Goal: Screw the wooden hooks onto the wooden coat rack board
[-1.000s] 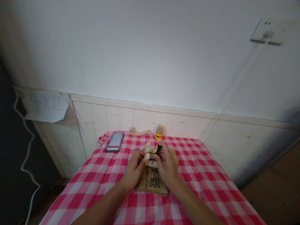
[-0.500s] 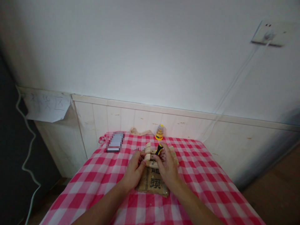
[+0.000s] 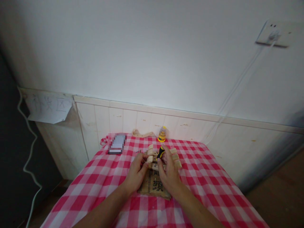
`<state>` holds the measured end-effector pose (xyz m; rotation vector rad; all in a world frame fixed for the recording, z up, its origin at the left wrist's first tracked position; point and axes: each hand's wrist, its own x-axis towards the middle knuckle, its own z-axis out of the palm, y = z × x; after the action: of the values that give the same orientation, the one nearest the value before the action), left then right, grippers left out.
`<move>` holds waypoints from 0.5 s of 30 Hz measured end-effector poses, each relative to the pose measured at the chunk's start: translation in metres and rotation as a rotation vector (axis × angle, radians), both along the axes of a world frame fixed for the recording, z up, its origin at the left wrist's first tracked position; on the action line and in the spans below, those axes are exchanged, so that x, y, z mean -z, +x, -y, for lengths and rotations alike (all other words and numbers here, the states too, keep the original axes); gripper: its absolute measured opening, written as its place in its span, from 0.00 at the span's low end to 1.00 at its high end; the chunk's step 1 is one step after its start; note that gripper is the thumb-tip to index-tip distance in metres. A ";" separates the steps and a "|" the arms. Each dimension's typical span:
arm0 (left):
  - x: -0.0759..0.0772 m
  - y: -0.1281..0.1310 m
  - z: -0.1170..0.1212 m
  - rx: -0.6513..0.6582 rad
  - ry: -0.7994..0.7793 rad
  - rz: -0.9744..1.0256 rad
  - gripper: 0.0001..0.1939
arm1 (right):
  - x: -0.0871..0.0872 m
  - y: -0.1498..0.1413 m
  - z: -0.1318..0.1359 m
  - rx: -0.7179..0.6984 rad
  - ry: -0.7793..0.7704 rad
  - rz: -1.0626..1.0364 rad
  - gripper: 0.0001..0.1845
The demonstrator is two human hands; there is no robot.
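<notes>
My right hand is closed round a small black and yellow screwdriver, whose tip points down into a pale wooden assembly. My left hand grips that wooden assembly from its left side, fingers curled on it. More wooden slats stick out to the right behind my right hand. All of this rests above a brown paper sheet with dark printed characters, lying on the red and white checked tablecloth.
A yellow screwdriver-bit holder and a pale curved wooden piece stand at the table's far edge by the panelled wall. A blurred dark flat object lies at the far left. A wall socket with a white cable hangs at upper right.
The screwdriver handle has shifted slightly and my right fingers have regripped it. The left hand stays on the wooden assembly. The view has drifted a little.
</notes>
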<state>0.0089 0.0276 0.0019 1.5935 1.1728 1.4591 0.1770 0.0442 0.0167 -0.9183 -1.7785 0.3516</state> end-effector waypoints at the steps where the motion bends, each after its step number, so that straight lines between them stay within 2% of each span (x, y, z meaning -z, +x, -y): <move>1: 0.000 0.000 0.000 0.000 -0.001 0.003 0.09 | 0.000 0.000 0.000 -0.004 -0.003 0.002 0.29; 15: 0.003 0.000 -0.002 0.015 -0.008 -0.001 0.08 | 0.007 0.003 -0.009 -0.017 -0.052 -0.060 0.29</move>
<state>0.0088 0.0292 -0.0008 1.5946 1.1638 1.4425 0.1798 0.0532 0.0099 -0.9199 -1.7299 0.4342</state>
